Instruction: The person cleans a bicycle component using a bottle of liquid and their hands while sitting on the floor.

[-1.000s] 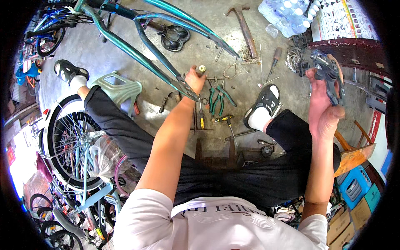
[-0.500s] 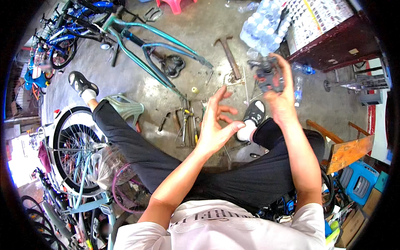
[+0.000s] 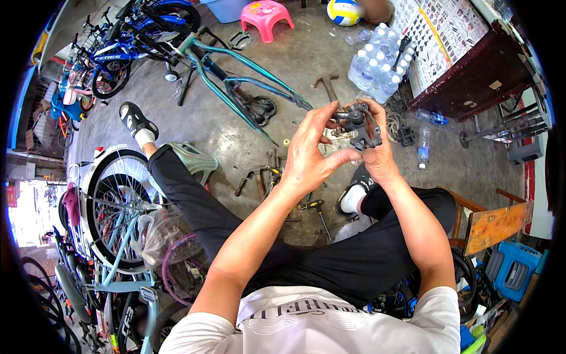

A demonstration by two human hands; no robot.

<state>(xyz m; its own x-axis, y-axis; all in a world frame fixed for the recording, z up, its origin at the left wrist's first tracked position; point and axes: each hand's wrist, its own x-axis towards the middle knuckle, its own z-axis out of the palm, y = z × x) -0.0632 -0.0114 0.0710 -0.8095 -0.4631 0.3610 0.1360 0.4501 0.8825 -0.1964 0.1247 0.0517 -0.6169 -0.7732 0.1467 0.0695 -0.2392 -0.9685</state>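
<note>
Above the floor in front of me, a dark grey bicycle disc brake caliper [image 3: 359,124] is held up between both hands. My right hand [image 3: 381,158] is closed round its right side, fingers over the top and thumb below. At its left side, my left hand [image 3: 306,150] has curled fingertips on the part and the thumb stretched under it. Behind the caliper a hammer [image 3: 327,88] lies on the floor, partly hidden by my left hand. A T-handled tool [image 3: 318,212] and several other hand tools [image 3: 259,182] lie below my left hand.
A teal bicycle frame [image 3: 221,54] lies ahead to the left. Bottled water [image 3: 377,68] and a dark red cabinet [image 3: 471,74] stand ahead right. A pink stool [image 3: 266,19] is farther off. To my left are a low plastic stool [image 3: 188,159] and a bicycle wheel [image 3: 121,206].
My right hand has brought the caliper left and slightly down. My left hand has moved up and right, closing from spread fingers onto it. The view has shifted, showing more of the far floor.
</note>
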